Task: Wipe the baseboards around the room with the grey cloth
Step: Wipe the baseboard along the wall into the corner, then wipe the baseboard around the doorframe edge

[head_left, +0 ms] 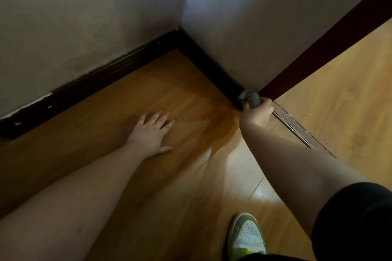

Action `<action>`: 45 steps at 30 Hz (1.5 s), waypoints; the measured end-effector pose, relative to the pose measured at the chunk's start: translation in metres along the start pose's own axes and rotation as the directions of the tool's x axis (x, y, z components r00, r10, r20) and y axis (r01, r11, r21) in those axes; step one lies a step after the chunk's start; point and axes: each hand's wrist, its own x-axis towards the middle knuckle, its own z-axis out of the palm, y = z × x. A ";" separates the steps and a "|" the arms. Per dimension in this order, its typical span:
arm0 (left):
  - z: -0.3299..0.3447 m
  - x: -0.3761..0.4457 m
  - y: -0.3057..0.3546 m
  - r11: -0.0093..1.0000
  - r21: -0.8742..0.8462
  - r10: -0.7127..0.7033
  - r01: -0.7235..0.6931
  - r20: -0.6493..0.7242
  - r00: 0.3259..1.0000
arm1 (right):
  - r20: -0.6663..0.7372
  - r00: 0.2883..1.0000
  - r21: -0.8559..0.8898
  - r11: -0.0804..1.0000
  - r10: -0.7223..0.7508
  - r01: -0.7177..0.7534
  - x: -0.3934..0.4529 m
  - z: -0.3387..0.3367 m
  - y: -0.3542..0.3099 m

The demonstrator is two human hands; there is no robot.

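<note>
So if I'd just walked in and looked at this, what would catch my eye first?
Probably the right hand gripping a bunched grey cloth against the dark baseboard, just where it meets the dark red door edge. Next, the left hand, fingers spread flat on the wooden floor near the room's corner. A green and white shoe shows at the bottom.

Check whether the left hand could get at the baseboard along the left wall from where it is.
Probably yes: the left hand lies flat on bare floor, nothing between it and that baseboard.
</note>
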 end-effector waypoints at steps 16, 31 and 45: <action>0.007 -0.047 -0.035 0.986 -0.095 -0.136 0.135 0.000 0.991 | 0.437 0.801 0.054 0.901 -0.409 0.430 -0.084 0.036 -0.034; -0.140 -0.235 0.024 0.790 -0.443 -0.346 0.423 0.246 0.905 | 0.612 0.724 0.036 0.926 -0.318 0.376 -0.188 -0.174 -0.121; -0.390 -0.444 0.043 0.858 -0.376 -0.315 0.349 0.152 0.937 | 0.677 0.660 0.114 0.932 -0.326 0.344 -0.232 -0.440 -0.320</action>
